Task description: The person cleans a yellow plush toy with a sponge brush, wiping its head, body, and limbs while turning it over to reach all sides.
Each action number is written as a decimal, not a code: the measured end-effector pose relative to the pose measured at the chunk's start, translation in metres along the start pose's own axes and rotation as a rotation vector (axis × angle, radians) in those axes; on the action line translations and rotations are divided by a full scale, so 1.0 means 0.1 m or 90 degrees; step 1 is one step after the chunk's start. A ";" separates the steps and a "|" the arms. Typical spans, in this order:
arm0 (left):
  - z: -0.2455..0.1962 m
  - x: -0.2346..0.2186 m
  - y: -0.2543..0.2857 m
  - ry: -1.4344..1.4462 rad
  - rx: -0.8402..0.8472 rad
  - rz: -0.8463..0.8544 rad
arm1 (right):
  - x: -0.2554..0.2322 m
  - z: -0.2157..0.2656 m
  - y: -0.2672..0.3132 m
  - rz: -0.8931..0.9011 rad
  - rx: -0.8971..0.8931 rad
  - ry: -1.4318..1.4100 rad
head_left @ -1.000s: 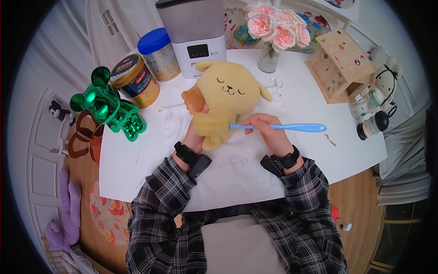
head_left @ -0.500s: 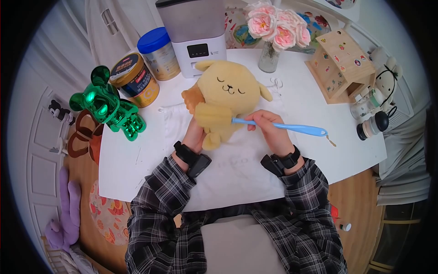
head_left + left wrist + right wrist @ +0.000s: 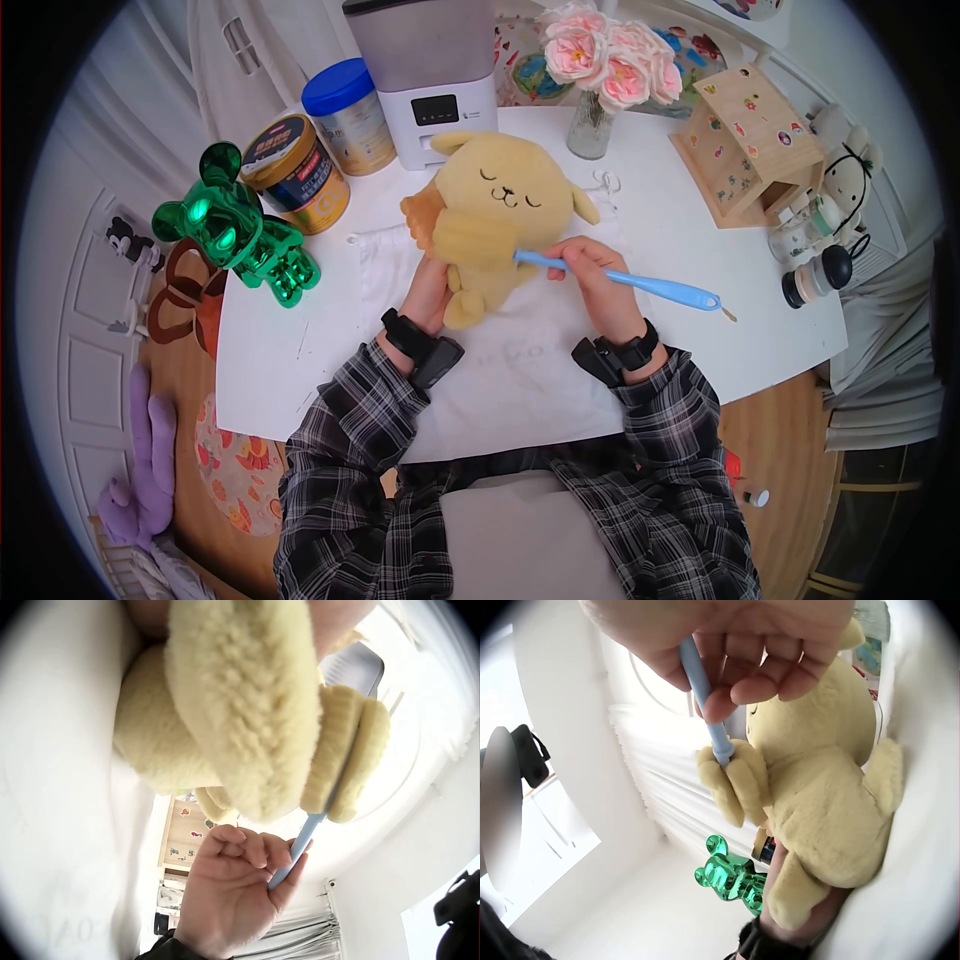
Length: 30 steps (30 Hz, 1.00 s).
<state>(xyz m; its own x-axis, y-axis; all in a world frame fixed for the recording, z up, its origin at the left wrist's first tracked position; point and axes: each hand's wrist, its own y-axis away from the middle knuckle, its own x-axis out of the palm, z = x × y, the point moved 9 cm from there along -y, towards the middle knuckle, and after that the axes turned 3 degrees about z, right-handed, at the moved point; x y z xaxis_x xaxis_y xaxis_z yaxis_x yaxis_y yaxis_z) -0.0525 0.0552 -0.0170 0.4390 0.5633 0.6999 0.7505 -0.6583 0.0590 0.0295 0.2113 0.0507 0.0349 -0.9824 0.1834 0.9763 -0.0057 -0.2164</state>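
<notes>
A pale yellow plush dog (image 3: 510, 185) with closed stitched eyes lies face up, a brown frilled piece (image 3: 417, 217) beside its head. My left hand (image 3: 428, 292) grips its lower body from the left side, the fingers partly hidden by the plush. Between thumb and fingers, my right hand (image 3: 602, 292) pinches the blue handle (image 3: 675, 291) of a duster. The duster's yellow fluffy head (image 3: 478, 240) overlaps the plush's chest in the head view. From the left wrist, that head (image 3: 334, 754) shows two padded halves around a slot, and a plush leg (image 3: 244, 705) fills the foreground.
A white cloth (image 3: 500, 400) lies under the plush on the white table (image 3: 270, 380). To the left stand a shiny green bear figure (image 3: 235, 230) and two cans (image 3: 300, 180). Behind are a feeder (image 3: 440, 110) and a flower vase (image 3: 590, 130); a wooden house (image 3: 750, 140) stands right.
The duster head has moved up the plush from the belly to the chest, and the handle's far end has dipped toward the person. The left hand keeps its hold on the plush.
</notes>
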 end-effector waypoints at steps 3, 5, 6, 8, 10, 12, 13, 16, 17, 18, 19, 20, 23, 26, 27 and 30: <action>0.00 -0.03 0.00 0.014 0.008 0.014 | 0.19 -0.03 0.04 0.095 0.056 0.051; -0.05 0.12 0.02 0.022 -0.002 0.007 | 0.27 -0.03 0.07 0.139 0.083 0.060; -0.05 0.11 0.03 0.018 -0.011 0.006 | 0.27 -0.03 0.07 0.147 0.089 0.061; -0.03 0.08 0.04 0.011 -0.027 0.006 | 0.20 -0.01 0.07 0.111 0.073 0.035; -0.02 0.02 0.01 -0.029 -0.006 -0.005 | 0.06 -0.01 0.05 0.024 0.027 -0.019; -0.01 -0.02 0.00 -0.035 0.001 -0.012 | -0.04 0.03 0.02 -0.019 -0.027 -0.033; 0.00 -0.01 0.00 -0.021 -0.003 -0.013 | -0.09 0.06 0.01 -0.041 -0.054 -0.040; 0.00 -0.04 0.00 -0.055 -0.001 -0.004 | -0.01 0.02 0.01 -0.028 -0.018 0.006; 0.00 -0.05 0.00 -0.079 0.002 0.002 | 0.06 0.01 0.02 0.011 0.008 0.025; 0.02 -0.07 0.00 -0.055 -0.016 -0.001 | 0.13 0.02 0.03 0.050 0.034 0.043; 0.03 -0.06 0.00 -0.030 -0.034 -0.005 | 0.20 0.01 0.05 0.089 0.060 0.061; 0.03 -0.04 0.01 -0.005 -0.052 -0.008 | 0.22 -0.01 0.05 0.114 0.075 0.068; -0.02 0.17 0.09 0.033 -0.044 -0.023 | 0.19 -0.03 0.07 0.135 0.088 0.062; -0.06 0.08 0.09 -0.065 -0.003 -0.020 | 0.04 -0.02 0.05 0.049 0.021 -0.006; -0.03 0.06 0.07 -0.056 -0.008 -0.013 | 0.00 0.01 0.03 0.019 -0.010 -0.033; 0.02 -0.03 -0.01 -0.040 -0.004 0.003 | 0.00 0.02 0.00 0.003 -0.013 -0.004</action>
<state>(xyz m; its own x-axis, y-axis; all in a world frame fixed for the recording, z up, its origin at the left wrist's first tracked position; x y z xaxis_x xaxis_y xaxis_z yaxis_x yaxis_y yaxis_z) -0.0532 0.0551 -0.0203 0.4731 0.5899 0.6543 0.7448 -0.6645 0.0606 0.0302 0.2117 0.0528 0.0408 -0.9814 0.1876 0.9716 -0.0048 -0.2366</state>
